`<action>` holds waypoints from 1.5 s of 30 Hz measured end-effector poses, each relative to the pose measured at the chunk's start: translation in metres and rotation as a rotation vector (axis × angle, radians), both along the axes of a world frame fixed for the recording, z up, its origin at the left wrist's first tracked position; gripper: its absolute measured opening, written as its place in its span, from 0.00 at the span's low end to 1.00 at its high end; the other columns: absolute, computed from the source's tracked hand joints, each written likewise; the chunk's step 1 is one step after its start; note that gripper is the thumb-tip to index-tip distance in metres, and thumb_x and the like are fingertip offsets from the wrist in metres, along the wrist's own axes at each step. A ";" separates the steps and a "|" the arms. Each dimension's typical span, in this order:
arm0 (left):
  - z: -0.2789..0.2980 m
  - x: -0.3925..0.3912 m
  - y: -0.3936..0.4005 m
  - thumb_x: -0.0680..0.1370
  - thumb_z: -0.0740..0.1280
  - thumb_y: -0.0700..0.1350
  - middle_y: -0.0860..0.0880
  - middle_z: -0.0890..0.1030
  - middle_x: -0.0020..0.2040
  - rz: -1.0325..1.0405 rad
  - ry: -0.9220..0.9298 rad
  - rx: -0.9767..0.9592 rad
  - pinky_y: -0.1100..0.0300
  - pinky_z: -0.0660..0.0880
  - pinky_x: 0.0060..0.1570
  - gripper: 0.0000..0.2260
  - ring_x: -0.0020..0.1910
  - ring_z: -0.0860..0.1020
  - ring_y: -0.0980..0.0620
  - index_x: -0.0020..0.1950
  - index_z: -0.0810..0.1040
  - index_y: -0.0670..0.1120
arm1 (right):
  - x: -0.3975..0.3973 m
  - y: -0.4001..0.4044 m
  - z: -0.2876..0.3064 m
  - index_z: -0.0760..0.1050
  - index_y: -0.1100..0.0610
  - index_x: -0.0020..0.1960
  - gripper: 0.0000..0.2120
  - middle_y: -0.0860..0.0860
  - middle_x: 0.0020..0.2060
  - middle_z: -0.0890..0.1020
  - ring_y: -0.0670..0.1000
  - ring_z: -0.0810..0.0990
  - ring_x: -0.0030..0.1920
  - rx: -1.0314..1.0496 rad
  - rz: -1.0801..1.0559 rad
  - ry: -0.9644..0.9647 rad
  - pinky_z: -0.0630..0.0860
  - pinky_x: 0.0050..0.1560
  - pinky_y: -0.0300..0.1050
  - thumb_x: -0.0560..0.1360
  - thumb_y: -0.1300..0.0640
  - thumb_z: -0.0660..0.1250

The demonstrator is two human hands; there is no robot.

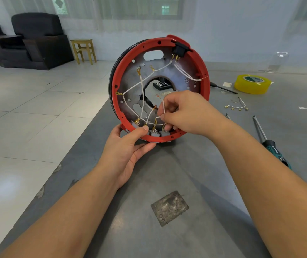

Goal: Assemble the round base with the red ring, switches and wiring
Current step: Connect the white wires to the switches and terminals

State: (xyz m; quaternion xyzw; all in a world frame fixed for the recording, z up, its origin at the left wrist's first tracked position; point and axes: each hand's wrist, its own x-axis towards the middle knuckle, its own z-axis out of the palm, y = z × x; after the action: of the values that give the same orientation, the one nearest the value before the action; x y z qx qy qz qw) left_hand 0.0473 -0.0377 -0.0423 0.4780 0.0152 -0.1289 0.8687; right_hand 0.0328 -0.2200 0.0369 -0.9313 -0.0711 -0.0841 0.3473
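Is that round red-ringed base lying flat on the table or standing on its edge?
Standing on edge. The round metal base with the red ring faces the camera, its lower rim at the grey table, steadied by the left hand.

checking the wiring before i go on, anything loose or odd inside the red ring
Several white wires end in ring terminals fastened to nothing, hanging free over the metal plate. The right hand pinches one white wire near the switches.

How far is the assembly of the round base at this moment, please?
Done: the red ring sits on the round base, the switches are in its lower edge, and several white wires are attached. In hand: the left hand holds the rim while the right hand pinches a white wire. Left: loose ring terminals, and a spare wire set on the table.
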 end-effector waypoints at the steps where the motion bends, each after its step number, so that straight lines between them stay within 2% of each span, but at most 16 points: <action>1: 0.000 0.000 0.000 0.77 0.74 0.34 0.39 0.87 0.57 -0.001 0.000 -0.004 0.45 0.86 0.50 0.26 0.53 0.87 0.37 0.73 0.72 0.43 | 0.000 0.001 0.000 0.80 0.52 0.46 0.07 0.47 0.36 0.86 0.44 0.87 0.36 0.034 0.008 0.016 0.82 0.38 0.39 0.77 0.63 0.68; 6: -0.001 0.000 0.001 0.78 0.74 0.35 0.38 0.87 0.56 -0.006 -0.019 0.010 0.45 0.85 0.53 0.24 0.54 0.87 0.38 0.73 0.72 0.41 | -0.003 0.010 0.002 0.80 0.64 0.51 0.04 0.54 0.37 0.86 0.52 0.88 0.38 0.362 0.089 0.131 0.83 0.37 0.40 0.77 0.68 0.70; 8: -0.001 0.000 0.001 0.79 0.74 0.35 0.39 0.87 0.56 -0.004 -0.027 0.011 0.46 0.85 0.53 0.25 0.54 0.87 0.38 0.74 0.71 0.40 | -0.005 0.013 0.002 0.80 0.66 0.53 0.06 0.56 0.36 0.85 0.53 0.87 0.38 0.476 0.127 0.196 0.85 0.41 0.43 0.77 0.69 0.71; 11: -0.001 0.000 0.000 0.78 0.74 0.36 0.38 0.87 0.56 -0.008 -0.046 0.021 0.47 0.85 0.54 0.26 0.54 0.87 0.39 0.75 0.70 0.41 | -0.007 0.018 0.000 0.79 0.66 0.54 0.06 0.65 0.42 0.85 0.55 0.87 0.40 0.591 0.160 0.257 0.85 0.43 0.42 0.77 0.70 0.71; 13: -0.001 -0.002 0.000 0.78 0.75 0.36 0.39 0.87 0.55 -0.004 -0.051 0.021 0.49 0.85 0.53 0.28 0.54 0.87 0.38 0.75 0.70 0.43 | -0.007 0.022 -0.005 0.79 0.66 0.52 0.05 0.64 0.40 0.85 0.53 0.87 0.38 0.615 0.160 0.227 0.85 0.42 0.42 0.77 0.70 0.71; 15: 0.000 -0.002 -0.001 0.77 0.76 0.36 0.39 0.87 0.54 0.006 -0.050 0.019 0.50 0.85 0.52 0.28 0.54 0.87 0.38 0.74 0.70 0.44 | -0.006 0.026 -0.013 0.79 0.65 0.51 0.04 0.59 0.36 0.85 0.53 0.86 0.36 0.613 0.143 0.171 0.85 0.43 0.44 0.77 0.70 0.71; 18: 0.001 -0.003 -0.001 0.76 0.76 0.35 0.40 0.87 0.51 0.015 -0.040 0.006 0.50 0.85 0.53 0.29 0.53 0.87 0.37 0.74 0.70 0.44 | -0.006 0.028 -0.023 0.82 0.61 0.49 0.04 0.58 0.35 0.86 0.56 0.88 0.39 0.515 0.121 0.070 0.86 0.43 0.49 0.77 0.68 0.71; 25: 0.004 -0.007 -0.002 0.75 0.76 0.35 0.41 0.87 0.47 0.031 -0.032 0.006 0.54 0.85 0.46 0.31 0.50 0.88 0.40 0.75 0.68 0.45 | -0.012 0.023 -0.033 0.82 0.60 0.48 0.03 0.54 0.32 0.85 0.54 0.88 0.36 0.471 0.110 -0.019 0.84 0.39 0.42 0.76 0.66 0.73; 28: 0.004 -0.007 -0.001 0.76 0.75 0.34 0.39 0.87 0.47 0.035 -0.035 -0.011 0.54 0.85 0.46 0.30 0.46 0.87 0.40 0.75 0.67 0.42 | -0.013 0.024 -0.034 0.83 0.59 0.47 0.04 0.54 0.32 0.86 0.55 0.87 0.35 0.409 0.122 -0.026 0.85 0.41 0.45 0.75 0.66 0.72; 31: 0.004 -0.006 0.001 0.76 0.75 0.34 0.36 0.86 0.49 0.040 -0.020 -0.026 0.55 0.85 0.45 0.30 0.52 0.86 0.35 0.75 0.68 0.39 | -0.013 0.025 -0.035 0.83 0.58 0.46 0.06 0.54 0.32 0.85 0.57 0.87 0.35 0.383 0.129 -0.041 0.85 0.43 0.50 0.74 0.67 0.71; 34: 0.004 -0.006 0.000 0.76 0.76 0.35 0.32 0.85 0.55 0.038 -0.020 -0.017 0.52 0.85 0.49 0.31 0.58 0.84 0.32 0.76 0.68 0.39 | -0.012 0.025 -0.035 0.84 0.56 0.45 0.07 0.54 0.31 0.85 0.55 0.86 0.33 0.352 0.123 -0.057 0.84 0.39 0.45 0.73 0.67 0.71; 36: 0.004 -0.006 0.000 0.76 0.76 0.35 0.33 0.86 0.55 0.042 -0.022 -0.018 0.50 0.86 0.51 0.30 0.57 0.85 0.33 0.75 0.68 0.40 | -0.011 0.024 -0.034 0.84 0.55 0.45 0.08 0.52 0.31 0.85 0.53 0.86 0.33 0.330 0.116 -0.063 0.82 0.38 0.42 0.72 0.66 0.71; 42: 0.002 -0.004 -0.002 0.77 0.74 0.33 0.37 0.87 0.55 0.047 -0.032 -0.023 0.47 0.86 0.51 0.28 0.54 0.87 0.35 0.73 0.68 0.45 | -0.010 0.026 -0.035 0.83 0.50 0.48 0.09 0.51 0.35 0.84 0.46 0.85 0.33 0.272 0.089 -0.105 0.81 0.42 0.44 0.73 0.62 0.69; 45: 0.003 -0.005 -0.002 0.75 0.76 0.33 0.37 0.87 0.55 0.032 -0.041 -0.006 0.47 0.85 0.53 0.31 0.54 0.87 0.36 0.74 0.67 0.46 | -0.010 0.026 -0.033 0.84 0.51 0.48 0.04 0.50 0.36 0.85 0.47 0.84 0.33 0.266 0.101 -0.103 0.81 0.40 0.41 0.76 0.59 0.72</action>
State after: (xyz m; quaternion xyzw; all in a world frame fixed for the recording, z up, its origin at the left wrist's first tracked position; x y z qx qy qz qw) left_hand 0.0426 -0.0401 -0.0393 0.4777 0.0045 -0.1051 0.8722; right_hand 0.0226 -0.1943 0.0035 -0.8668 -0.1238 -0.1231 0.4672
